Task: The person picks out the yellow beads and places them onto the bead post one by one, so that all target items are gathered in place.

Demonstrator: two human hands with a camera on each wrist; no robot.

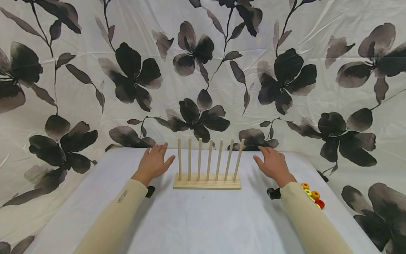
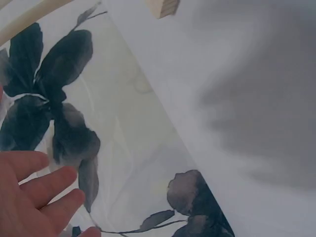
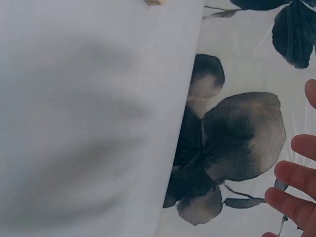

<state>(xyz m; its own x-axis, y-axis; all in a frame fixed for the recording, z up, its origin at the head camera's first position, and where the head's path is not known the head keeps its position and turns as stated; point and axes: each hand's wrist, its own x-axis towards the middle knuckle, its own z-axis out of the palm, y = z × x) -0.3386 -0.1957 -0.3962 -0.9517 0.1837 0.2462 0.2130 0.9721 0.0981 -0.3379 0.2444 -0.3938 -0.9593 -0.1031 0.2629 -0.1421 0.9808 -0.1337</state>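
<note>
Between the two hands stands a wooden peg rack [image 1: 207, 185], a flat base with several thin upright dowels [image 1: 199, 159]. To its left, my left hand [image 1: 153, 163] hovers over the table with fingers straight and thumb toward the rack. My right hand [image 1: 272, 164] mirrors it on the other side, fingers extended and holding nothing. In the left wrist view the left hand's spread fingers [image 2: 49, 190] show at the lower left, with a corner of the rack [image 2: 164, 7] at the top. The right wrist view has the right hand's fingers [image 3: 296, 190] at the right edge.
Beside the right forearm lie several coloured beads, among them a red bead [image 1: 319, 204] and an orange bead [image 1: 315, 195], partly hidden by the sleeve. The white table [image 1: 203, 222] ends just behind the rack, against a floral curtain [image 1: 234, 70].
</note>
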